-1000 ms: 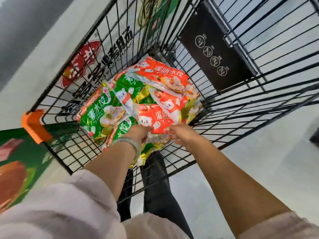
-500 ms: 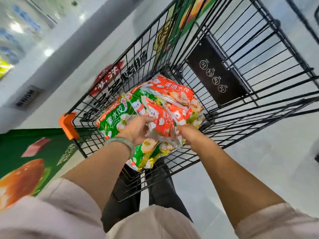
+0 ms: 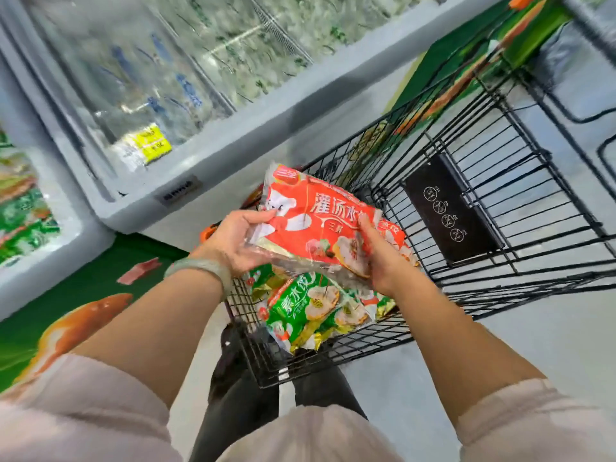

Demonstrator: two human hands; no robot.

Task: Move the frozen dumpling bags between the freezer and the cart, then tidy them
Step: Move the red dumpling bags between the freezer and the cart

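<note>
Left hand (image 3: 233, 243) and right hand (image 3: 383, 261) are clasping the red dumpling bag (image 3: 320, 221) at opposite edges, freezer (image 3: 240, 141) beyond the fingers (image 3: 263, 216), likely its destination.

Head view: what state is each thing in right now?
Red bag, held above the cart, gripped at both sides.
Left hand, grips the bag's left edge.
Right hand, grips its right edge.
Other bags, lying in the cart.
Freezer, glass lid over it; open or shut unclear.
</note>
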